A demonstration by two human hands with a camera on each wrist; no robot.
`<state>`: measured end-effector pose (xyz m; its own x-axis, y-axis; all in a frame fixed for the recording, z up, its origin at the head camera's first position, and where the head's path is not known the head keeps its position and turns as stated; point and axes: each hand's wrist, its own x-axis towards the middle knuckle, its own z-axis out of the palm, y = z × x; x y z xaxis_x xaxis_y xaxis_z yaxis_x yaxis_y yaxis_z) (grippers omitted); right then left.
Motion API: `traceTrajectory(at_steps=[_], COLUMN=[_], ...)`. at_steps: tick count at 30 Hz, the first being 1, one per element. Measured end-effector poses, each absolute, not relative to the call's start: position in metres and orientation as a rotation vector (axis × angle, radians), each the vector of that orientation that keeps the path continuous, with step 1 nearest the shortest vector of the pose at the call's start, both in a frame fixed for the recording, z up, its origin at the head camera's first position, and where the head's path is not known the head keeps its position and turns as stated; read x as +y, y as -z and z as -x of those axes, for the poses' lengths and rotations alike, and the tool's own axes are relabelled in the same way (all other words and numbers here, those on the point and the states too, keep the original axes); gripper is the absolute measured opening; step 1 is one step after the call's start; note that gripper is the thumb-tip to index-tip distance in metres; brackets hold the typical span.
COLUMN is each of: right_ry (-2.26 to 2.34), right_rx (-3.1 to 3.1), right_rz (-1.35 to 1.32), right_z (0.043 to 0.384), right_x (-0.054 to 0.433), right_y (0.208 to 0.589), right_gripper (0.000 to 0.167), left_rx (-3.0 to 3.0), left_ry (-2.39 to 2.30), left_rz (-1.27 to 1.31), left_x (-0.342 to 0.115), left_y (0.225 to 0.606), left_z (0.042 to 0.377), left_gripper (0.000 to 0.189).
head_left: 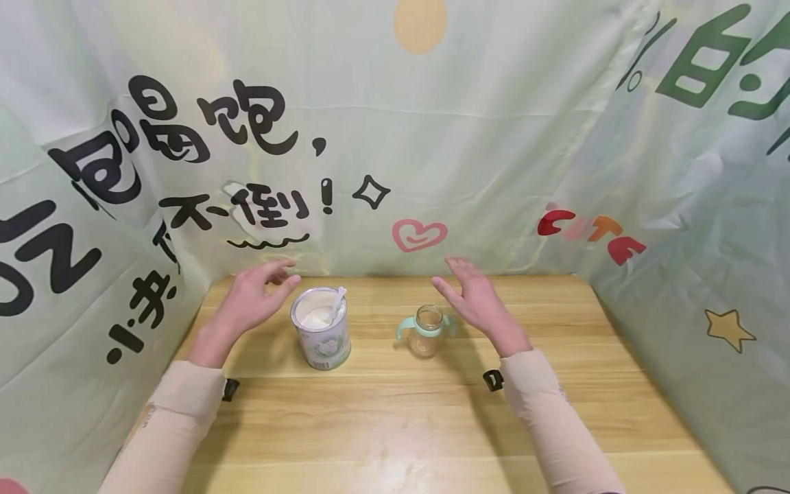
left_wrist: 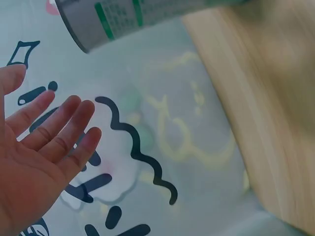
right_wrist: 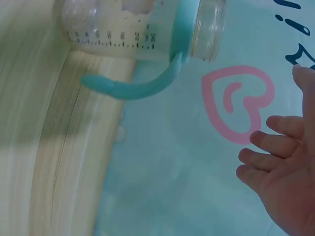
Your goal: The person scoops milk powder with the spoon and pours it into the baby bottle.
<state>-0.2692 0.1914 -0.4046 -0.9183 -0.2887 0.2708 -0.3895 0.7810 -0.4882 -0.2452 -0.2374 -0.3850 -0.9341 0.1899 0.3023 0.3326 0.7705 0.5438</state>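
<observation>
A formula can [head_left: 324, 343] without a lid stands on the table, white powder inside and a white scoop [head_left: 337, 304] leaning up past its rim. To its right is a baby bottle [head_left: 424, 336] with mint-green handles and an uncovered mouth. My left hand [head_left: 256, 296] hovers to the left of the can, fingers relaxed and holding nothing. My right hand [head_left: 474, 293] is raised just right of the bottle, its fingers extended and nothing in them. Measuring marks show on the bottle [right_wrist: 118, 29] in the right wrist view; the can [left_wrist: 147, 19] appears sideways in the left wrist view.
The wooden table [head_left: 382, 418] ends at a printed cloth backdrop [head_left: 494, 171], which also rises along both sides. A black wrist device [head_left: 493, 380] sits by the right cuff, and another [head_left: 230, 390] by the left.
</observation>
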Motion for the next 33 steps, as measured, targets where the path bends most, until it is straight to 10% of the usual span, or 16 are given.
traceTrajectory(at_steps=[33], right_ry=[-0.866], right_rx=[-2.598], right_rz=[-0.929], right_z=[0.258], right_x=[0.096], right_y=[0.431], right_gripper=[0.059], left_rx=[-2.777], left_ry=[0.984], left_rz=[0.617], left_x=[-0.174], left_y=[0.392], left_z=[0.259], left_gripper=[0.03])
